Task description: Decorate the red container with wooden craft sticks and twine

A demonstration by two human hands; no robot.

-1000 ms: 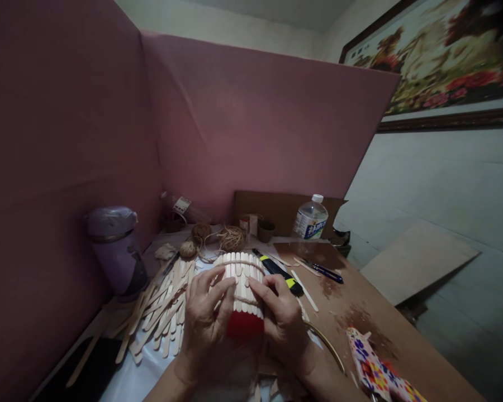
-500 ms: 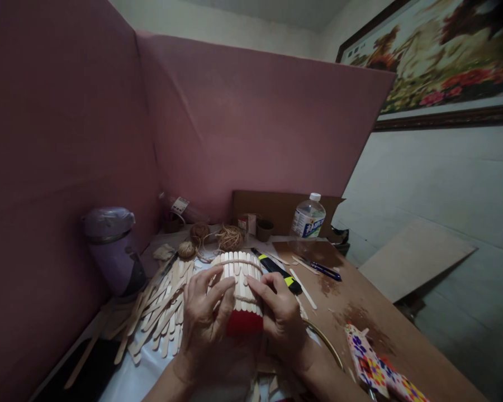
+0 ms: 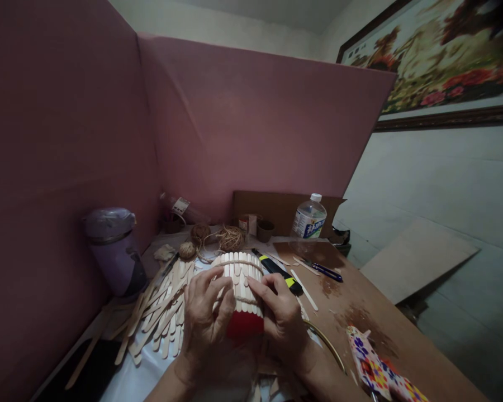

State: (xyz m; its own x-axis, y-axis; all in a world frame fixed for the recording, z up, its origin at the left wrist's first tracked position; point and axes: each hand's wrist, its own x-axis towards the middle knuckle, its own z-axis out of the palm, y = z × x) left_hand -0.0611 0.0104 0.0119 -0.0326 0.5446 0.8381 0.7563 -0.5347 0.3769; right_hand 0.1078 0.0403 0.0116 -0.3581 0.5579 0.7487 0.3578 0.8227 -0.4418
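Note:
A rounded piece covered in pale craft sticks [image 3: 245, 268], with a red end and two bands of twine around it, lies between my hands. My left hand [image 3: 207, 307] is wrapped round its left side, fingertips on the sticks. On the right side, my right hand [image 3: 280, 312] grips it with the index finger and thumb. Small pale wooden pieces [image 3: 237, 272] show on top of the sticks between the fingertips. The underside of the piece is hidden.
Loose craft sticks [image 3: 163, 312] are heaped at the left. Twine balls [image 3: 230, 238], a plastic bottle [image 3: 310, 218] and a small pot [image 3: 265, 229] stand behind. A yellow-black cutter [image 3: 279, 271], a blue cutter [image 3: 327, 272] and a floral-patterned object [image 3: 371, 363] lie right. A purple container [image 3: 115, 257] is far left.
My left fingertips have shifted very slightly on the piece. Otherwise both hands keep their hold, and the view has moved a little.

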